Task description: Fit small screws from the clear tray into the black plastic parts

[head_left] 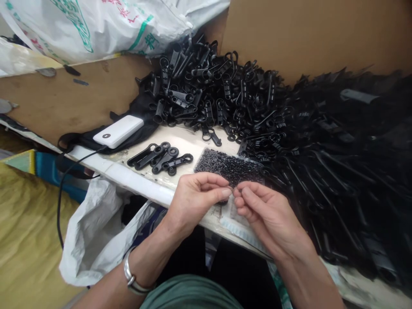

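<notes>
Fingertips of the left hand [196, 195] and right hand [264, 212] are meeting pinched together over the table edge [141, 182], nipping something too small to make out, just in front of a bag of tiny black beads [228, 165]. Beyond it black plastic clips [222, 90] are lying heaped, with a white power bank [118, 131] to the left. Green and red printing on the white sack [96, 25] is showing, but I cannot read it.

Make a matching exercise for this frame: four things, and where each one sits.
Things:
1. power bank
2. small row of black clips
3. bag of tiny black bits
4. bracelet

Places:
A. on the left wrist
B. just beyond both hands' fingertips
C. on dark cloth, cable attached
D. between power bank and bag

Pairs: 1-C, 2-D, 3-B, 4-A
</notes>
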`<act>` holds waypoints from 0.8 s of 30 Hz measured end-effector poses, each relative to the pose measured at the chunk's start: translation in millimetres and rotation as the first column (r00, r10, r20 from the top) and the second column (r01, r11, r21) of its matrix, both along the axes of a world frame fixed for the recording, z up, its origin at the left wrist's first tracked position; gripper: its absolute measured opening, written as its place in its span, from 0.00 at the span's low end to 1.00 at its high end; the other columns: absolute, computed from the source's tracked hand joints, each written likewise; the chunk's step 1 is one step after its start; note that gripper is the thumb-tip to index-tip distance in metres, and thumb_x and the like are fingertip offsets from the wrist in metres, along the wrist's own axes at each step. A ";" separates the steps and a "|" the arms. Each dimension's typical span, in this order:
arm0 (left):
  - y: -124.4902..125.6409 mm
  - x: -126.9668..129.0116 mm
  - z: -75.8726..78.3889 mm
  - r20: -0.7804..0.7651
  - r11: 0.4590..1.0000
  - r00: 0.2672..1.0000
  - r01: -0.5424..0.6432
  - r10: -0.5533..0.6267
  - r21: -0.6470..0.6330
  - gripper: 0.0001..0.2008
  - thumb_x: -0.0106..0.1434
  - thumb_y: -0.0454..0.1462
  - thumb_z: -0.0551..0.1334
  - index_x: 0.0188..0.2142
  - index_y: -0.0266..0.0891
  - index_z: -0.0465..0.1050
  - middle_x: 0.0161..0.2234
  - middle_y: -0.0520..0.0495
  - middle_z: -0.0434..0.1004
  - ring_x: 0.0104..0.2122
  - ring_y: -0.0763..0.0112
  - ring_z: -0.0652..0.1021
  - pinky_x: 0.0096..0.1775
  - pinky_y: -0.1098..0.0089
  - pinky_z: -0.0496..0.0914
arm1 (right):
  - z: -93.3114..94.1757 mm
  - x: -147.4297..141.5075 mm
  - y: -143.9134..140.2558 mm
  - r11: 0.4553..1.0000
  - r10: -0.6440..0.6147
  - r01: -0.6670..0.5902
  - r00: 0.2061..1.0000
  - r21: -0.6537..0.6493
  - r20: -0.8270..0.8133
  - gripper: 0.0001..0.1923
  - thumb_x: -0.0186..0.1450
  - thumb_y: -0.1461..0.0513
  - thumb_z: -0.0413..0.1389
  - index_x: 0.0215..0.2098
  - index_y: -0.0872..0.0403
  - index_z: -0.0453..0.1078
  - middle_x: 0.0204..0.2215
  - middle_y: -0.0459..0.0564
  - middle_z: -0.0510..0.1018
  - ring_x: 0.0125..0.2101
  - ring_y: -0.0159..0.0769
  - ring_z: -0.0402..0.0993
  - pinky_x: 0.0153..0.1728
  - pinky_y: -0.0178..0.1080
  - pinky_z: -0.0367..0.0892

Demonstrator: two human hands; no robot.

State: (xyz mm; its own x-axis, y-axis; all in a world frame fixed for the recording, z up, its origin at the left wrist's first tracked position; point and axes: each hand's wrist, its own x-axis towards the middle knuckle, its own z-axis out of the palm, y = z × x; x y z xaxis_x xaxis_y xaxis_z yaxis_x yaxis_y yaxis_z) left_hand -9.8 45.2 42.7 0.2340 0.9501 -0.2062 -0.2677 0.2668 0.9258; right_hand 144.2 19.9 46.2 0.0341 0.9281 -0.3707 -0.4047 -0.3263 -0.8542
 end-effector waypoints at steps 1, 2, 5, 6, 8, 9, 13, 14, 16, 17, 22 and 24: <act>-0.3 0.3 -0.2 0.004 1.000 1.000 -0.001 0.001 -0.001 0.11 0.47 0.35 0.73 0.31 0.35 0.78 0.28 0.48 0.81 0.29 0.74 0.79 0.34 0.75 0.73 | -0.9 -0.5 -0.4 1.000 0.001 -0.001 1.000 0.006 -0.011 0.13 0.51 0.60 0.71 0.30 0.58 0.75 0.24 0.48 0.75 0.23 0.27 0.71 0.24 0.26 0.72; -0.6 0.5 -0.4 0.010 1.000 1.000 0.000 0.000 -0.002 0.10 0.48 0.35 0.73 0.31 0.35 0.78 0.28 0.47 0.81 0.29 0.73 0.79 0.34 0.75 0.73 | -2.0 -1.1 -0.8 1.000 0.003 -0.003 1.000 0.028 -0.018 0.13 0.51 0.60 0.70 0.30 0.58 0.75 0.24 0.48 0.75 0.23 0.27 0.71 0.24 0.26 0.71; -0.9 0.6 -0.1 0.028 1.000 1.000 0.001 -0.001 -0.008 0.09 0.49 0.34 0.72 0.31 0.35 0.78 0.28 0.48 0.81 0.28 0.74 0.79 0.34 0.76 0.73 | -5.8 -3.6 -2.8 0.990 -0.010 0.008 1.000 0.144 0.016 0.11 0.54 0.60 0.69 0.31 0.57 0.75 0.24 0.48 0.75 0.23 0.26 0.70 0.26 0.27 0.69; -1.0 0.5 -0.1 0.032 1.000 0.999 -0.001 0.001 -0.012 0.09 0.49 0.33 0.72 0.31 0.35 0.78 0.28 0.48 0.81 0.28 0.75 0.79 0.34 0.76 0.73 | -7.1 -4.3 -3.4 0.983 -0.026 0.018 0.999 0.181 0.046 0.10 0.54 0.60 0.68 0.31 0.56 0.75 0.24 0.47 0.75 0.23 0.26 0.69 0.26 0.27 0.69; -1.1 0.3 -0.3 0.038 1.000 0.999 0.001 0.000 -0.023 0.09 0.48 0.33 0.72 0.30 0.34 0.78 0.27 0.48 0.81 0.27 0.75 0.79 0.33 0.76 0.73 | -9.8 -5.4 -4.6 0.970 -0.066 0.035 0.990 0.239 0.123 0.08 0.56 0.60 0.67 0.32 0.54 0.76 0.25 0.46 0.74 0.23 0.26 0.68 0.27 0.29 0.68; -1.1 0.1 -0.6 0.041 1.000 0.999 0.005 -0.004 -0.028 0.09 0.48 0.33 0.72 0.30 0.34 0.78 0.27 0.48 0.81 0.27 0.75 0.79 0.33 0.75 0.73 | -11.1 -5.5 -5.0 0.965 -0.081 0.036 0.983 0.261 0.164 0.08 0.57 0.60 0.67 0.33 0.54 0.76 0.26 0.46 0.74 0.23 0.27 0.67 0.28 0.30 0.68; -0.7 -0.2 -1.6 0.048 0.999 0.999 0.027 -0.025 -0.041 0.09 0.48 0.33 0.72 0.31 0.34 0.78 0.27 0.47 0.81 0.27 0.74 0.79 0.34 0.75 0.73 | -14.9 -3.2 -6.3 0.941 -0.084 -0.032 0.942 0.337 0.324 0.04 0.60 0.60 0.64 0.34 0.51 0.75 0.32 0.46 0.75 0.24 0.28 0.67 0.31 0.34 0.68; -0.4 -0.2 -1.5 0.047 0.999 0.998 0.033 -0.031 -0.041 0.09 0.48 0.33 0.72 0.31 0.34 0.78 0.27 0.47 0.81 0.27 0.74 0.79 0.34 0.75 0.73 | -14.6 -2.4 -6.5 0.935 -0.080 -0.056 0.929 0.351 0.361 0.03 0.61 0.61 0.63 0.34 0.51 0.75 0.33 0.46 0.75 0.24 0.28 0.67 0.31 0.34 0.68; 0.2 -0.4 -0.7 0.036 0.998 0.998 0.043 -0.041 -0.040 0.10 0.47 0.33 0.73 0.31 0.34 0.78 0.27 0.47 0.81 0.27 0.74 0.78 0.33 0.75 0.73 | -11.8 -0.8 -6.8 0.921 -0.080 -0.103 0.894 0.375 0.441 0.02 0.62 0.61 0.61 0.33 0.51 0.75 0.34 0.46 0.74 0.24 0.28 0.67 0.30 0.33 0.68; 0.5 -0.5 -0.2 0.030 0.998 0.998 0.047 -0.046 -0.038 0.10 0.47 0.33 0.73 0.30 0.34 0.78 0.27 0.47 0.81 0.27 0.74 0.78 0.33 0.75 0.73 | -9.4 -0.1 -6.7 0.915 -0.082 -0.128 0.870 0.383 0.486 0.02 0.63 0.62 0.61 0.32 0.51 0.75 0.34 0.46 0.74 0.25 0.28 0.68 0.29 0.32 0.68; -0.1 -1.7 0.3 -0.021 0.998 0.998 0.060 -0.060 0.008 0.08 0.48 0.33 0.72 0.30 0.34 0.78 0.28 0.47 0.81 0.28 0.74 0.78 0.34 0.75 0.73 | 2.1 1.0 -6.2 0.868 -0.121 -0.246 0.738 0.432 0.663 0.05 0.63 0.65 0.59 0.29 0.52 0.74 0.34 0.45 0.74 0.27 0.29 0.71 0.28 0.29 0.69; -1.1 -1.7 -0.2 -0.062 0.997 0.997 0.055 -0.052 0.048 0.07 0.49 0.32 0.71 0.30 0.35 0.79 0.28 0.48 0.81 0.28 0.74 0.78 0.34 0.75 0.74 | 3.2 0.5 -7.8 0.873 -0.139 -0.249 0.696 0.419 0.705 0.04 0.63 0.64 0.60 0.30 0.51 0.74 0.31 0.43 0.75 0.24 0.28 0.70 0.27 0.29 0.68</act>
